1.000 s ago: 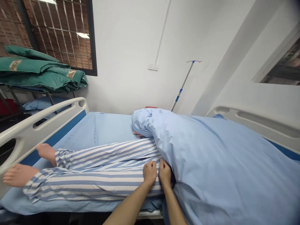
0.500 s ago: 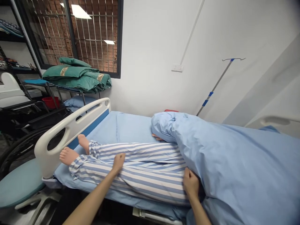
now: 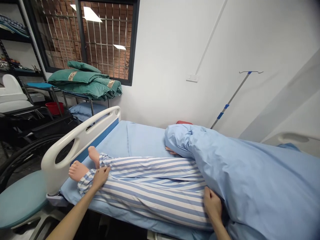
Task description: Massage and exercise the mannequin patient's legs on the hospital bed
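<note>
The left hand [image 3: 101, 176] has slid down to clamp its grip on the striped trouser leg [image 3: 150, 191] near the ankle, while the right hand's [image 3: 212, 206] grip beside the blue blanket [image 3: 257, 180] cannot be told.

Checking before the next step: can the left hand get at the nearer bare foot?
Probably yes: the left hand rests on the striped trouser leg beside that foot, with nothing between them.

**A:** ok where are the hands at?
**B:** both bare, palms down, well apart lol. Left hand [image 3: 100, 177] off to the left, fingers bent; right hand [image 3: 212, 205] low on the right.
**A:** arms?
**B:** left forearm [image 3: 72, 216] slants up from the bottom edge; right forearm [image 3: 222, 230] barely shows.
</note>
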Demonstrator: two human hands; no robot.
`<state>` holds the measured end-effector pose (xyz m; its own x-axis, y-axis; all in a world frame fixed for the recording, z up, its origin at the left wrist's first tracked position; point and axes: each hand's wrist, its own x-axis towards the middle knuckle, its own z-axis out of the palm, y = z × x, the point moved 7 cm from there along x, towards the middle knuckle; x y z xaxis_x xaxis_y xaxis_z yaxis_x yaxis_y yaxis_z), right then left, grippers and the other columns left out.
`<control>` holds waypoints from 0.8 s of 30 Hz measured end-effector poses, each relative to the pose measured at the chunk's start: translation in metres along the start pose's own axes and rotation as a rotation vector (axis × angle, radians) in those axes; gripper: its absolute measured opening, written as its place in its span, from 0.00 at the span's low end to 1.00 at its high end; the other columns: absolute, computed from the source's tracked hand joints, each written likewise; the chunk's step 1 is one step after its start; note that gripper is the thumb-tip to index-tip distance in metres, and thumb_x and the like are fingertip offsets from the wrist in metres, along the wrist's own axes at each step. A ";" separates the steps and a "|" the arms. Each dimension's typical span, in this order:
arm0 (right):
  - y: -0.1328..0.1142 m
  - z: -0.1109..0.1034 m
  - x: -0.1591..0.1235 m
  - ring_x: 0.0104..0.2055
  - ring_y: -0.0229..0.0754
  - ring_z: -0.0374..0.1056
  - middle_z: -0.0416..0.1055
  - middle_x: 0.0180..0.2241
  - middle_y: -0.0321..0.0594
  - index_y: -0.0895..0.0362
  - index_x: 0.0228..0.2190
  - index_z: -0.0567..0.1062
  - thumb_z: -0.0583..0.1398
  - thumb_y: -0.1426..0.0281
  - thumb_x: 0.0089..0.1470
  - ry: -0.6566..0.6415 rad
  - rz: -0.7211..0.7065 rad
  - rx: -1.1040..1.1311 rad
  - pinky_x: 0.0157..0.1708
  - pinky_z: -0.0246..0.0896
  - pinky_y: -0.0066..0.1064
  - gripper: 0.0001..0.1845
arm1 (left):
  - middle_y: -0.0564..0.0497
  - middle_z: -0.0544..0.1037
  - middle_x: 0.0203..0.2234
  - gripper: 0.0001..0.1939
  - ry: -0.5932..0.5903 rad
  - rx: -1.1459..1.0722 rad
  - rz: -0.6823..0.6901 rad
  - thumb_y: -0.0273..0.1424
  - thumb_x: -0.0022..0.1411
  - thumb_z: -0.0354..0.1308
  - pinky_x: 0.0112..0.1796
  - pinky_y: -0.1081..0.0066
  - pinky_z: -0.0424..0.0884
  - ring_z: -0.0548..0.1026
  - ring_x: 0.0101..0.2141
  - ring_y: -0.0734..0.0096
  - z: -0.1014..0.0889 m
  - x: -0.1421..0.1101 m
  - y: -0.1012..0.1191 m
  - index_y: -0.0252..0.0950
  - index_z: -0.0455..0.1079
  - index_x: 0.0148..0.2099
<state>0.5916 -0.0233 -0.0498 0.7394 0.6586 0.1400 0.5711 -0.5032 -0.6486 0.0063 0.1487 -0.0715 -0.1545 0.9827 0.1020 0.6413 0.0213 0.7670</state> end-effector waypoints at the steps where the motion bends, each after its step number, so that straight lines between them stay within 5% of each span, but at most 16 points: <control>1: 0.001 0.000 0.000 0.26 0.47 0.64 0.73 0.26 0.53 0.57 0.23 0.74 0.45 0.55 0.49 -0.003 0.005 -0.012 0.25 0.54 0.32 0.25 | 0.53 0.67 0.17 0.20 0.010 0.075 -0.028 0.41 0.58 0.44 0.27 0.74 0.53 0.63 0.24 0.73 0.003 -0.002 -0.004 0.36 0.61 0.19; 7: -0.003 0.001 0.002 0.22 0.46 0.61 0.71 0.23 0.52 0.55 0.21 0.73 0.45 0.57 0.50 0.011 0.000 -0.187 0.23 0.50 0.33 0.23 | 0.50 0.74 0.25 0.21 0.038 0.221 -0.077 0.41 0.61 0.41 0.28 0.74 0.52 0.68 0.30 0.70 0.006 -0.006 -0.011 0.37 0.67 0.25; 10: -0.034 0.013 -0.012 0.20 0.44 0.57 0.69 0.20 0.48 0.54 0.19 0.71 0.46 0.57 0.50 0.067 -0.071 -0.199 0.23 0.47 0.33 0.21 | 0.49 0.75 0.27 0.20 0.021 0.255 -0.087 0.41 0.61 0.41 0.29 0.74 0.52 0.69 0.31 0.69 0.006 -0.006 -0.011 0.37 0.68 0.26; 14: -0.125 0.072 -0.068 0.20 0.39 0.54 0.62 0.15 0.39 0.55 0.15 0.63 0.46 0.55 0.51 0.024 -0.311 0.084 0.23 0.47 0.30 0.22 | 0.48 0.76 0.28 0.20 0.012 0.287 -0.096 0.41 0.61 0.42 0.29 0.73 0.52 0.70 0.31 0.69 0.007 -0.006 -0.010 0.38 0.70 0.28; 20: -0.287 0.185 -0.200 0.19 0.33 0.49 0.52 0.14 0.30 0.56 0.14 0.57 0.47 0.57 0.55 -0.247 -0.544 0.492 0.22 0.43 0.26 0.23 | 0.48 0.77 0.29 0.19 0.016 0.305 -0.066 0.40 0.62 0.41 0.30 0.73 0.53 0.70 0.31 0.69 0.005 -0.007 -0.007 0.38 0.71 0.30; 24: -0.358 0.223 -0.260 0.19 0.32 0.51 0.54 0.15 0.30 0.57 0.16 0.59 0.47 0.62 0.57 -0.391 -0.609 0.602 0.22 0.43 0.26 0.21 | 0.47 0.77 0.30 0.18 -0.020 0.332 -0.024 0.37 0.63 0.40 0.30 0.72 0.55 0.71 0.32 0.68 0.005 -0.007 -0.009 0.38 0.71 0.35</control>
<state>0.1148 0.1102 -0.0204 0.1395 0.9095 0.3917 0.4588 0.2911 -0.8395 0.0056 0.1430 -0.0819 -0.1598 0.9846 0.0712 0.8482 0.1000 0.5201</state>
